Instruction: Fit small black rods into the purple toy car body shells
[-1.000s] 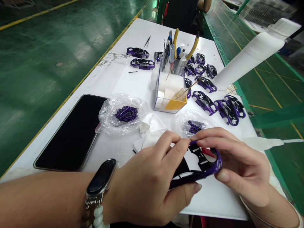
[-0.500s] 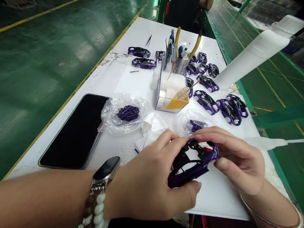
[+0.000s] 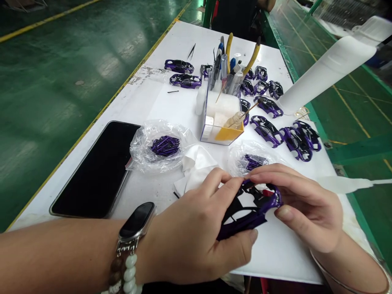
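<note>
Above the near edge of the table, a purple and black model car body shell (image 3: 252, 210) is held between both hands. My left hand (image 3: 196, 228) wraps round its left part, with the thumb along the near side and fingers over the top. At the shell's right end, my right hand (image 3: 309, 208) has fingertips on the upper edge and its thumb close to the lower corner. Window and wheel openings show in the shell; a small red spot appears inside. Just beyond lies a plastic bag (image 3: 235, 157) with thin purple parts (image 3: 255, 162), partly behind my right fingers.
Further off stand a clear tool box (image 3: 222, 134) with pliers and a tall white bottle (image 3: 327, 71). Several car shells (image 3: 266, 130) lie at the right and back. A black tablet (image 3: 94, 171), another bag of purple parts (image 3: 165, 145) and white tissue (image 3: 197, 165) lie left.
The car shell has tilted slightly in my hands. Both hands keep nearly the same place and hold; the things on the table have not moved.
</note>
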`<act>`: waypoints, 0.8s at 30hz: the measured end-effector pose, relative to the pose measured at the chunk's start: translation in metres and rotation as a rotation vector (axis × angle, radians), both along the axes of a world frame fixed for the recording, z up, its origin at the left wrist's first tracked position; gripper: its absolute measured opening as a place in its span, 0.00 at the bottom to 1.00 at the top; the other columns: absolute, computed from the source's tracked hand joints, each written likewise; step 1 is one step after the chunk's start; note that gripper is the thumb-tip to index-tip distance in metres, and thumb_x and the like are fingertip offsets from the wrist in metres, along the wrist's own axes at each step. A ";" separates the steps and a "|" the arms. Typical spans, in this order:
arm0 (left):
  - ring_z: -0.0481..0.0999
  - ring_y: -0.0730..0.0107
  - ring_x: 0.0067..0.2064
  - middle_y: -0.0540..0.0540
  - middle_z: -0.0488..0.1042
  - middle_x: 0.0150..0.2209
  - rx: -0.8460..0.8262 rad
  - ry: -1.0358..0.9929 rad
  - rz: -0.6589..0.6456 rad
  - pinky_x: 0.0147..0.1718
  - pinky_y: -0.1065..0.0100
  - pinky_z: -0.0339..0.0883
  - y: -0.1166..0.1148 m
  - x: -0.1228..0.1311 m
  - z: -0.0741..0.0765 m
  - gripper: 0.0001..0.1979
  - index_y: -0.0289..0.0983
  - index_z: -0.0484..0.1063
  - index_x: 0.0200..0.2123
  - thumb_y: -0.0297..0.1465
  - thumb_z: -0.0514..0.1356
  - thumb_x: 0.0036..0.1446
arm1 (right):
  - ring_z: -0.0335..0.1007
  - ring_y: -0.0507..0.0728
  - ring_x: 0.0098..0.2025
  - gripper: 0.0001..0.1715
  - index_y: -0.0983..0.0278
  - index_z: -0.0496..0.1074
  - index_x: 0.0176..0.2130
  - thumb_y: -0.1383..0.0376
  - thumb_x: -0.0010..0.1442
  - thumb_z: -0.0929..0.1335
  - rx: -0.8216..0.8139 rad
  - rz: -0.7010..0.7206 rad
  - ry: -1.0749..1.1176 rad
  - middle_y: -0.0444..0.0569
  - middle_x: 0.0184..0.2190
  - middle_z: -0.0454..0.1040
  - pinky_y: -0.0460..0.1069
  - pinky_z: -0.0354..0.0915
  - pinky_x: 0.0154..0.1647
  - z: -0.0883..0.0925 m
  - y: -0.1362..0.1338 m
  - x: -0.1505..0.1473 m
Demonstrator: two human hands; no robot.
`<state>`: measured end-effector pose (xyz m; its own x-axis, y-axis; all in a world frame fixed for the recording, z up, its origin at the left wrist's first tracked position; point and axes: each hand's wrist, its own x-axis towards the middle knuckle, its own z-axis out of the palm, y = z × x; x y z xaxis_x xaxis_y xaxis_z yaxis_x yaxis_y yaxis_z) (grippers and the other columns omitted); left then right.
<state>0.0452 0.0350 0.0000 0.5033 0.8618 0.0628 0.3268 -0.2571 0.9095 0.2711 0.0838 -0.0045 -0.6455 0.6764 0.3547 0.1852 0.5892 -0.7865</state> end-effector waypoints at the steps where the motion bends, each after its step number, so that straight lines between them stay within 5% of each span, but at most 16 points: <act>1: 0.74 0.60 0.47 0.38 0.67 0.50 -0.001 -0.005 0.007 0.46 0.60 0.75 0.000 0.000 0.000 0.26 0.28 0.64 0.59 0.33 0.59 0.60 | 0.72 0.59 0.50 0.20 0.61 0.72 0.56 0.62 0.65 0.69 -0.001 -0.002 0.005 0.53 0.47 0.76 0.51 0.71 0.48 0.000 0.000 0.000; 8: 0.74 0.64 0.46 0.42 0.67 0.49 -0.036 -0.060 0.020 0.47 0.65 0.74 0.000 0.001 -0.002 0.31 0.30 0.64 0.59 0.34 0.65 0.54 | 0.71 0.60 0.52 0.21 0.61 0.71 0.57 0.63 0.65 0.68 -0.003 0.010 0.006 0.52 0.49 0.75 0.51 0.69 0.51 -0.003 -0.001 0.002; 24: 0.73 0.61 0.48 0.37 0.67 0.51 0.028 0.000 -0.003 0.51 0.61 0.73 0.000 -0.002 0.001 0.24 0.26 0.64 0.59 0.34 0.56 0.64 | 0.72 0.62 0.50 0.22 0.61 0.72 0.57 0.62 0.64 0.69 0.004 0.007 0.004 0.54 0.49 0.75 0.54 0.72 0.48 -0.002 0.000 0.000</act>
